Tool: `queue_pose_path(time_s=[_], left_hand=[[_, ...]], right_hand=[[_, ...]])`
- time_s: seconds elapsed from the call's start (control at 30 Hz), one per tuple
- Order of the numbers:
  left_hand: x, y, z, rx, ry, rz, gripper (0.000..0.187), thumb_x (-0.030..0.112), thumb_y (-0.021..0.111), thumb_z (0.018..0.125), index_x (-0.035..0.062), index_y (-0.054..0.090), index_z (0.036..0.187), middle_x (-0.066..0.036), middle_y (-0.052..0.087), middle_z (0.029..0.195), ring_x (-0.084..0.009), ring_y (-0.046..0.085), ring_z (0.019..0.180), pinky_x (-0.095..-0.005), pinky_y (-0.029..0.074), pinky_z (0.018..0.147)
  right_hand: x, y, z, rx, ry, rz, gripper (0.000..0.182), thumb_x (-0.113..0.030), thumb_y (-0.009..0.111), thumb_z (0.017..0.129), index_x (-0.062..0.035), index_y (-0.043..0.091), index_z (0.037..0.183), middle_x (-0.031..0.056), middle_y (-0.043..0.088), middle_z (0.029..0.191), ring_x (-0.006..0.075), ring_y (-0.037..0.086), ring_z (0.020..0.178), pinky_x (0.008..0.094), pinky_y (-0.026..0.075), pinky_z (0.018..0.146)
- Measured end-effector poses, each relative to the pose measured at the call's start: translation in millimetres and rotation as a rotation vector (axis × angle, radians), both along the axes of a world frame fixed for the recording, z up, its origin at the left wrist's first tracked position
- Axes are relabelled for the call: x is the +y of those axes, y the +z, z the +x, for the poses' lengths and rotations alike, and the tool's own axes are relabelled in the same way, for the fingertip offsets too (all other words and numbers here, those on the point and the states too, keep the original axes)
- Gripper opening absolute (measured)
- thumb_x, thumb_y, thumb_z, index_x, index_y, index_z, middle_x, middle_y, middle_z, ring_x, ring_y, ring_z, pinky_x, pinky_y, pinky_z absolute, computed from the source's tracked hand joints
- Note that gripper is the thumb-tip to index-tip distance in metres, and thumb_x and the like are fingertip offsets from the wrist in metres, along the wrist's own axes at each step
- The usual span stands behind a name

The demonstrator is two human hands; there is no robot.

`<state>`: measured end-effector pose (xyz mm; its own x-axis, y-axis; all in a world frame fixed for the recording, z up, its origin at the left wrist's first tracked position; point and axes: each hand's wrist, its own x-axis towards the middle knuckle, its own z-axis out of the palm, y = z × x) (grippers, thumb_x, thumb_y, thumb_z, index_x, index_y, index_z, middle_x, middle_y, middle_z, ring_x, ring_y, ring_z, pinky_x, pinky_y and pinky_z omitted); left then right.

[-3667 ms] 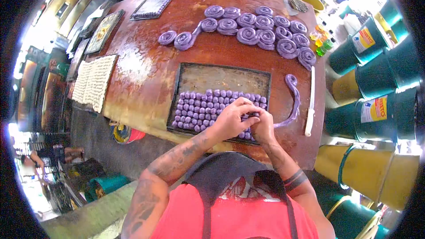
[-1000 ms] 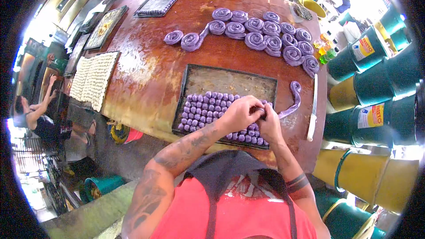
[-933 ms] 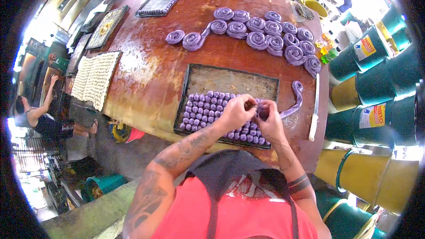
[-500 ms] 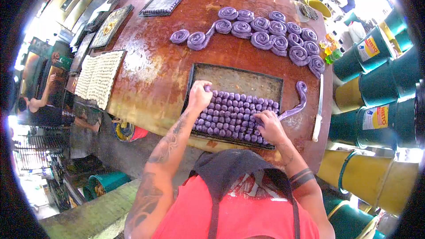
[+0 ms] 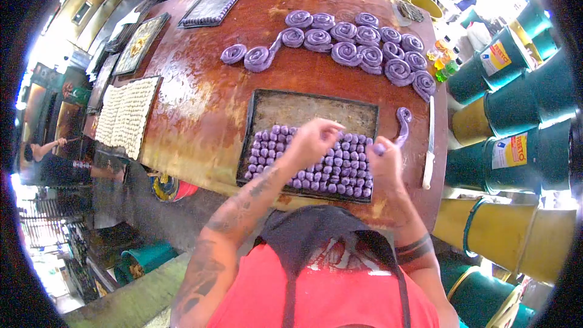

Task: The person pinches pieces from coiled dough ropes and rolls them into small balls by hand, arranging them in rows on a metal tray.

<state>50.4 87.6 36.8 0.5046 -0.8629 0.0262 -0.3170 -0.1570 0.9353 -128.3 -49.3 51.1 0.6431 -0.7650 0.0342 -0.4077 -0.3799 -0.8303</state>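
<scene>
Rows of small purple dough balls [image 5: 267, 146] fill the lower part of a dark-rimmed tray [image 5: 316, 106] in front of me. Over the middle of the tray hovers my left hand [image 5: 316, 141], its fingers closed together; what they hold, if anything, cannot be made out. At the tray's right side, my right hand [image 5: 384, 161] is closed on a purple dough piece [image 5: 380, 148] that shows at its fingertips. A dough strip [image 5: 404, 124] with a curled end lies just beyond the right hand. Farther right rests a long knife [image 5: 430, 146] with a white handle.
Purple dough coils [image 5: 345, 53] lie across the far half of the table [image 5: 194, 85]. Other trays stand left, one with white dough pieces [image 5: 127, 115]. Teal and yellow buckets [image 5: 480, 120] line the right side. A person [image 5: 54, 161] is at the far left.
My left hand has moved right from the tray's left side to its middle. My right hand has risen slightly from the dough balls, a dough piece now showing in it. The view has shifted a little.
</scene>
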Motion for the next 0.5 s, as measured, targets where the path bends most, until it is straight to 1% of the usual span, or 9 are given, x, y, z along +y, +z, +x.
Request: queue_pose_path(time_s=[0.03, 0.07, 0.13, 0.17, 0.27, 0.3, 0.4, 0.43, 0.5], left_hand=[[-10, 24, -16, -0.054, -0.12, -0.083, 0.029, 0.019, 0.073, 0.083, 0.0061, 0.069, 0.109, -0.013, 0.068, 0.108, -0.0258, 0.065, 0.096, -0.0368, 0.052, 0.086], [-16, 37, -27, -0.109, -0.236, -0.164, 0.025, 0.018, 0.073, 0.084, 0.0048, 0.07, 0.105, -0.014, 0.069, 0.106, -0.0237, 0.065, 0.096, -0.0357, 0.052, 0.084], [-21, 27, -33, -0.279, -0.202, -0.317, 0.02, 0.013, 0.071, 0.084, 0.0032, 0.069, 0.101, -0.014, 0.068, 0.097, -0.0231, 0.066, 0.087, -0.0348, 0.053, 0.079], [-20, 21, -33, -0.366, -0.185, -0.39, 0.017, 0.011, 0.07, 0.084, 0.0024, 0.069, 0.099, -0.014, 0.068, 0.092, -0.0227, 0.067, 0.082, -0.0343, 0.053, 0.077], [-6, 10, -29, 0.008, 0.039, 0.053, 0.02, 0.013, 0.073, 0.084, 0.0018, 0.068, 0.1, -0.013, 0.07, 0.097, -0.0217, 0.067, 0.089, -0.0346, 0.053, 0.083], [-5, 2, -28, 0.073, 0.09, 0.075, 0.02, 0.011, 0.073, 0.083, 0.0015, 0.069, 0.1, -0.012, 0.071, 0.096, -0.02, 0.067, 0.087, -0.0326, 0.053, 0.082], [-3, -18, -30, 0.496, -0.012, 0.035, 0.021, 0.011, 0.074, 0.082, 0.0016, 0.069, 0.101, -0.01, 0.072, 0.096, -0.0181, 0.068, 0.086, -0.0313, 0.054, 0.082], [-2, -24, -27, 0.569, -0.022, 0.068, 0.02, 0.01, 0.072, 0.082, 0.0026, 0.071, 0.1, -0.009, 0.072, 0.097, -0.017, 0.067, 0.086, -0.032, 0.054, 0.084], [9, -25, -11, 0.352, -0.011, 0.235, 0.019, 0.009, 0.07, 0.08, 0.0026, 0.072, 0.098, -0.011, 0.072, 0.098, -0.019, 0.068, 0.087, -0.0331, 0.054, 0.084]], right_hand=[[8, -14, 8, -0.052, 0.03, 0.002, 0.004, -0.006, 0.067, 0.08, -0.0033, 0.065, 0.082, 0.0097, 0.066, 0.076, 0.027, 0.065, 0.072, 0.0372, 0.051, 0.067], [14, -21, 12, -0.103, 0.063, 0.006, 0.007, -0.006, 0.066, 0.08, -0.0025, 0.067, 0.086, 0.0113, 0.069, 0.079, 0.0279, 0.067, 0.075, 0.0371, 0.052, 0.07], [20, -11, 13, -0.122, 0.237, -0.063, 0.023, -0.007, 0.068, 0.079, -0.004, 0.07, 0.102, 0.0152, 0.071, 0.091, 0.0287, 0.068, 0.087, 0.0372, 0.053, 0.078], [22, -12, 14, -0.19, 0.241, -0.008, 0.023, -0.005, 0.068, 0.077, -0.0032, 0.068, 0.1, 0.0152, 0.07, 0.092, 0.0283, 0.067, 0.087, 0.0373, 0.052, 0.081], [28, -11, 15, -0.192, 0.137, 0.141, 0.024, 0.003, 0.065, 0.078, 0.0, 0.063, 0.102, 0.0108, 0.067, 0.098, 0.0196, 0.064, 0.091, 0.0318, 0.05, 0.081], [28, -11, 16, -0.17, 0.082, 0.164, 0.021, 0.006, 0.067, 0.076, -0.0002, 0.064, 0.096, 0.0106, 0.068, 0.094, 0.0187, 0.064, 0.085, 0.0322, 0.051, 0.077], [29, -30, 18, -0.066, 0.222, -0.124, 0.014, 0.003, 0.068, 0.078, -0.0006, 0.065, 0.091, 0.0082, 0.068, 0.088, 0.0141, 0.062, 0.079, 0.0308, 0.051, 0.074], [27, -34, 19, -0.025, 0.267, -0.12, 0.022, -0.01, 0.073, 0.076, -0.0019, 0.066, 0.095, 0.0137, 0.07, 0.094, 0.0271, 0.067, 0.09, 0.0365, 0.052, 0.082], [19, -24, 15, 0.046, 0.317, 0.091, 0.025, -0.009, 0.073, 0.074, -0.0017, 0.066, 0.097, 0.0148, 0.07, 0.093, 0.0296, 0.067, 0.088, 0.0385, 0.053, 0.082]])
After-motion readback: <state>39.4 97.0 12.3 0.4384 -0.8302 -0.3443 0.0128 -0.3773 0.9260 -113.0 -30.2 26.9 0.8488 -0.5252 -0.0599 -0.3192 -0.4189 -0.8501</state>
